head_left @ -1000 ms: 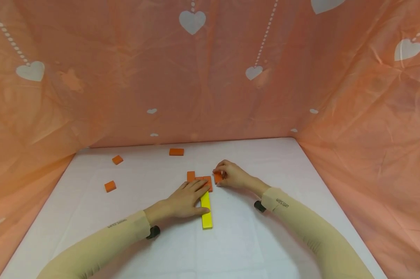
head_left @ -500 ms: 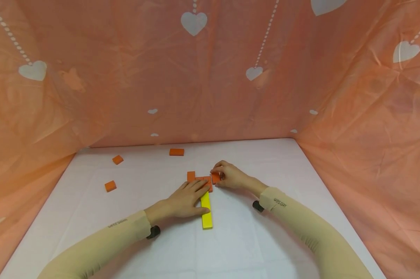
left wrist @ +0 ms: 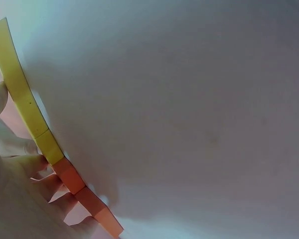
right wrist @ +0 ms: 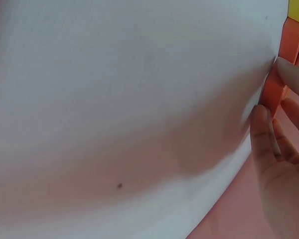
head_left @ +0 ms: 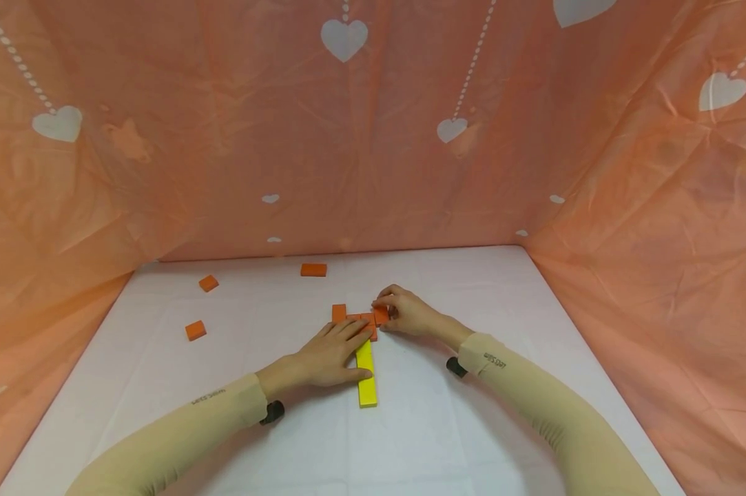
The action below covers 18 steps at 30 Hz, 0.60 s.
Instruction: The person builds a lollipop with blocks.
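Note:
My left hand (head_left: 332, 355) lies over a cluster of flat orange blocks (head_left: 370, 334), fingers extended across them and thumb on a yellow strip (head_left: 366, 393). In the left wrist view the strip (left wrist: 20, 94) shows a seam, and orange blocks (left wrist: 70, 175) follow in line. Between thumb and fingers, my right hand (head_left: 412, 315) pinches an orange block (head_left: 381, 315) at the cluster's right edge. The right wrist view shows this block (right wrist: 273, 94) end to end with another orange piece (right wrist: 291, 40). Part of the cluster is hidden under the left fingers.
One orange block (head_left: 313, 270) lies near the back edge of the white table (head_left: 447, 441). Two smaller orange blocks, one farther back (head_left: 209, 283) and one nearer (head_left: 195, 331), lie at the left. A pink curtain (head_left: 373, 151) with hearts surrounds the table.
My right hand has slid its orange block leftward, closing the gap to the cluster. The left hand has stayed in place over the blocks.

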{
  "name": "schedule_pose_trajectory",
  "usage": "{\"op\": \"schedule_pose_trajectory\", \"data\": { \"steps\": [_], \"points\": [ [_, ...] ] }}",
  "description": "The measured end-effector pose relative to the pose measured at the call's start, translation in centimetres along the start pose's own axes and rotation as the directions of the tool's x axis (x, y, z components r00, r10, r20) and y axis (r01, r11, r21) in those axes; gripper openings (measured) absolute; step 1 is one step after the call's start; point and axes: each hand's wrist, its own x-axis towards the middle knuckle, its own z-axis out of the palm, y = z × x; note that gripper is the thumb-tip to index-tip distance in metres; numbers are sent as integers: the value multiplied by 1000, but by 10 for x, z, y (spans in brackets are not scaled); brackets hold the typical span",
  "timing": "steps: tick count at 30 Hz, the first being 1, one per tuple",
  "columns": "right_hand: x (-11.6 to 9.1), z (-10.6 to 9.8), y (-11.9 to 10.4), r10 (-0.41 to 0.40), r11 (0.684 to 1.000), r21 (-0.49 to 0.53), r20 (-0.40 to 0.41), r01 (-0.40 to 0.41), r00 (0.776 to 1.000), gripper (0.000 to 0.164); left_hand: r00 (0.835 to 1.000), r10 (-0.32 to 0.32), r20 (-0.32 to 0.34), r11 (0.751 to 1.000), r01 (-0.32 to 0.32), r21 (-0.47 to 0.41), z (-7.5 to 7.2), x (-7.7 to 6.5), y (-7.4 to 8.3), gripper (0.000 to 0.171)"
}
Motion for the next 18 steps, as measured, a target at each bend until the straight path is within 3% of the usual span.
{"op": "schedule_pose_trajectory", "data": {
  "steps": [18],
  "points": [
    [0, 0, 2, -4, 1000, 4, -3, 4, 1000, 48, 1000, -3, 6, 1000, 3, 5, -3, 0, 2, 87]
  ]
}}
